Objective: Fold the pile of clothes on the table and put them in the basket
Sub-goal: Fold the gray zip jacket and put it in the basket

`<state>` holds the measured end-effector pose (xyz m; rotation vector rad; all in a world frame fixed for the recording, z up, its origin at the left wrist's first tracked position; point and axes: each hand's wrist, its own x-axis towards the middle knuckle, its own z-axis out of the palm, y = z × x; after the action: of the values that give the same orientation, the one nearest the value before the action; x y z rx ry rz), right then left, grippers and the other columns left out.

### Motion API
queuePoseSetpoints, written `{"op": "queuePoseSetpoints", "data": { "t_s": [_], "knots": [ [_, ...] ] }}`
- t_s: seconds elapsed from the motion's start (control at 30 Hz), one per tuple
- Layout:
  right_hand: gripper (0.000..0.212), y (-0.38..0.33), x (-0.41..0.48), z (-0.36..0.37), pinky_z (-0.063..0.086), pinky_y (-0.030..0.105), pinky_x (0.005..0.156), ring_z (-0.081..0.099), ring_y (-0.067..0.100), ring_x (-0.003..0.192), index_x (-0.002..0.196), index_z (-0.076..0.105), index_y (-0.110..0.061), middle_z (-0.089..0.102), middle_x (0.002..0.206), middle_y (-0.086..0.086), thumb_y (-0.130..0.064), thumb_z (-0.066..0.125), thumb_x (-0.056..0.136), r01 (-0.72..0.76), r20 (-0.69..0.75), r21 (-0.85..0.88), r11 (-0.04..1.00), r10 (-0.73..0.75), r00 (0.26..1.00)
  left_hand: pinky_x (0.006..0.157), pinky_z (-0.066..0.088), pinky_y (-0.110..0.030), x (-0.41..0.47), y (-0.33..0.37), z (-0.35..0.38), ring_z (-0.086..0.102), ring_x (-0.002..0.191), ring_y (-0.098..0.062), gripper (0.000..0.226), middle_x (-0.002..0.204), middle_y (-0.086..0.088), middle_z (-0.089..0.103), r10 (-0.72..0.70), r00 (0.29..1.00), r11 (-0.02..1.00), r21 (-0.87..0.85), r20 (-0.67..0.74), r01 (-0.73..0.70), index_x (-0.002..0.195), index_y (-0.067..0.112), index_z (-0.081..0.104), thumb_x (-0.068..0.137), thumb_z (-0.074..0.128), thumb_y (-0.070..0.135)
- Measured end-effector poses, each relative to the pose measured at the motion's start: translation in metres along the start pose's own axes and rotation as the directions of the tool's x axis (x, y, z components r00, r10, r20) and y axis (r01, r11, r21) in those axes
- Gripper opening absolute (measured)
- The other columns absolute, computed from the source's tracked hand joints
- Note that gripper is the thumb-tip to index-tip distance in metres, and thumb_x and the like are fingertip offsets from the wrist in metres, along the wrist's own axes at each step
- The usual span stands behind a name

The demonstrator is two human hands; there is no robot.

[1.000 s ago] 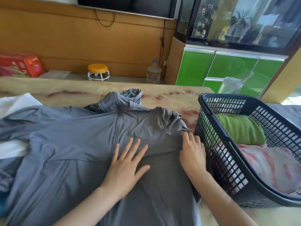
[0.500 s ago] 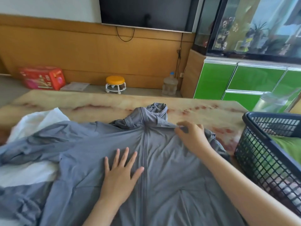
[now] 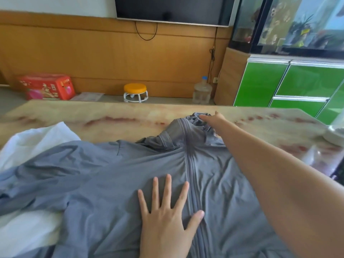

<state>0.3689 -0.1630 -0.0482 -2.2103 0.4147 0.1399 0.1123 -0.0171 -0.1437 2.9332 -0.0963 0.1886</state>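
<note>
A grey zip-up jacket (image 3: 111, 174) lies spread front-up across the table (image 3: 93, 114), its zipper running down the middle. My left hand (image 3: 165, 215) presses flat on the jacket's chest just left of the zipper, fingers spread. My right hand (image 3: 212, 121) stretches far forward, and its fingers touch the bunched hood (image 3: 188, 125) at the far end of the jacket. A white garment (image 3: 31, 144) lies under the jacket's left sleeve. Only a dark sliver of the basket (image 3: 339, 173) shows at the right edge.
A clear plastic container (image 3: 335, 134) stands at the table's far right. Beyond the table are an orange stool (image 3: 135, 92), a water jug (image 3: 202, 91), a red box (image 3: 46, 86) and green cabinets (image 3: 290, 81).
My right hand has moved from the jacket's right shoulder up to the hood. My left hand stays flat on the chest. The view has swung left, so the basket is almost out of sight.
</note>
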Motion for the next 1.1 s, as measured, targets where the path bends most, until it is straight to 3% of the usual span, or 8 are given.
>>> {"op": "queuePoseSetpoints", "data": {
  "t_s": [0.17,0.3,0.43,0.6,0.73,0.83,0.97,1.1],
  "knots": [
    [0.103,-0.010,0.029,0.022,0.034,0.046,0.108,0.040,0.035,0.130,0.147,0.018,-0.010,0.048,0.133,0.015,-0.053,0.074,0.070,-0.026,-0.037,0.162,0.987,0.032,0.999,0.100,0.019,-0.059,0.002,-0.001,0.002,0.036,0.127,-0.031,0.072,0.133,-0.006,0.056,0.010,0.998,1.000,0.013,-0.068,-0.009,0.125,0.037,0.058,0.088,0.008,0.072],
    [0.033,-0.019,0.030,0.027,0.050,0.028,0.071,0.057,0.019,0.070,0.079,0.054,-0.007,0.056,0.069,0.006,-0.032,0.076,0.078,-0.011,-0.041,0.224,0.974,0.021,0.999,0.100,0.019,-0.059,0.002,-0.001,0.001,0.036,0.128,-0.031,0.070,0.136,-0.006,0.054,0.009,0.998,0.999,0.035,-0.057,-0.007,0.128,0.037,0.055,0.088,0.008,0.070],
    [0.020,-0.045,0.009,0.005,0.053,0.035,0.088,0.062,0.020,0.088,0.097,0.065,-0.001,0.064,0.091,0.010,-0.016,0.070,0.084,0.228,-0.145,0.370,0.901,-0.186,0.972,0.098,0.021,-0.058,0.001,-0.004,0.002,0.039,0.128,-0.033,0.070,0.136,-0.006,0.054,0.000,0.998,0.998,0.061,-0.058,0.004,0.128,0.038,0.055,0.088,0.007,0.070],
    [0.010,-0.076,-0.060,-0.034,0.049,0.017,0.054,0.060,0.011,0.070,0.082,0.058,-0.017,0.061,0.082,0.002,-0.013,0.060,0.091,0.440,-0.012,0.576,0.689,-0.531,0.847,0.102,0.015,-0.051,0.001,-0.005,-0.001,0.057,0.117,-0.032,0.069,0.127,-0.003,0.061,-0.038,0.999,0.999,0.004,-0.037,0.039,0.123,0.031,0.061,0.094,0.006,0.060],
    [0.011,-0.056,-0.134,-0.065,0.045,0.012,0.053,0.059,0.002,0.061,0.086,0.055,-0.015,0.060,0.078,-0.002,-0.008,0.052,0.095,0.541,0.100,0.560,0.628,-0.699,0.708,0.098,0.040,-0.054,0.004,-0.004,-0.011,0.061,0.114,-0.026,0.047,0.122,-0.005,0.064,-0.177,0.973,0.962,-0.235,-0.148,0.139,0.129,0.016,0.056,0.092,0.031,0.031],
    [0.014,-0.001,-0.196,-0.087,0.042,0.010,0.060,0.053,-0.001,0.067,0.089,0.058,-0.017,0.060,0.077,-0.010,-0.002,0.058,0.090,0.657,0.131,0.453,0.603,-0.774,0.620,0.115,0.018,-0.041,0.009,-0.003,-0.021,0.030,0.140,-0.017,0.049,0.149,-0.001,0.034,-0.387,0.900,0.846,-0.465,-0.198,0.261,0.148,0.017,0.020,0.100,0.028,0.016],
    [0.025,0.093,-0.255,-0.076,0.042,0.016,0.084,0.059,0.000,0.091,0.086,0.062,-0.038,0.065,0.091,-0.011,-0.021,0.065,0.067,0.645,0.330,0.152,0.749,-0.653,0.682,0.099,0.035,-0.020,0.001,-0.001,-0.047,0.046,0.118,-0.006,0.042,0.129,0.006,0.052,-0.597,0.799,0.216,-0.973,-0.069,0.077,0.142,0.017,0.038,0.101,0.034,0.008],
    [0.044,0.161,-0.273,-0.044,0.035,0.018,0.098,0.050,0.003,0.107,0.109,0.053,-0.046,0.054,0.111,-0.013,-0.027,0.056,0.069,0.697,0.520,-0.176,0.695,-0.536,0.665,0.107,0.028,-0.024,-0.003,-0.007,-0.059,0.041,0.126,-0.006,0.034,0.135,0.007,0.049,-0.412,0.911,0.257,-0.962,-0.027,0.088,0.129,0.020,0.052,0.103,0.032,0.022]
  ]
}}
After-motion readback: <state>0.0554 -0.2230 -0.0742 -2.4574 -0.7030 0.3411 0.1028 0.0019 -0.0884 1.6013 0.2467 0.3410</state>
